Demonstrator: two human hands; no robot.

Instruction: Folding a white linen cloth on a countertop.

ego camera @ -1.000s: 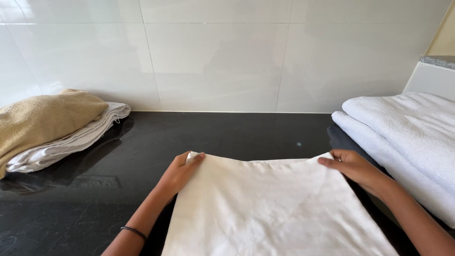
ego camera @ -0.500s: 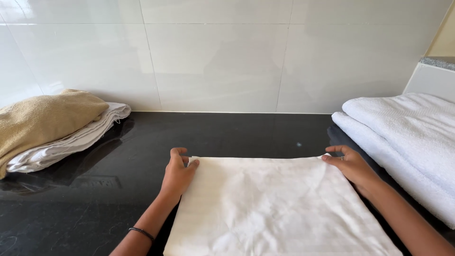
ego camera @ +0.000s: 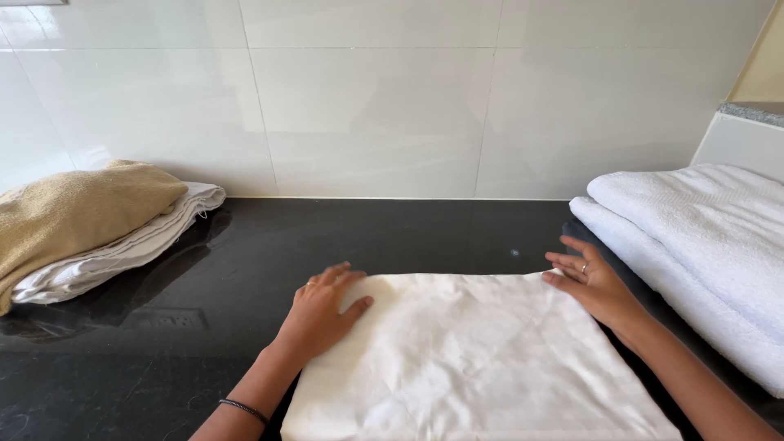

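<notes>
A folded white cloth (ego camera: pixel 465 359) lies flat on the black stone counter (ego camera: pixel 392 233) in front of me. My left hand (ego camera: pixel 322 310) rests palm down on the cloth's far left corner, fingers spread. My right hand (ego camera: pixel 592 282) lies flat at the far right corner, fingers apart, a ring on one finger. Neither hand grips the cloth. A dark band circles my left wrist.
A tan towel (ego camera: pixel 73 208) sits on a folded white cloth (ego camera: pixel 122 249) at the left. Folded white towels (ego camera: pixel 702 245) are stacked at the right, close to my right hand. A white tiled wall (ego camera: pixel 376 98) backs the counter.
Both hands have let go of the cloth's far corners and now lie flat on it with open fingers. The far edge, lifted a second ago, lies down on the counter.
</notes>
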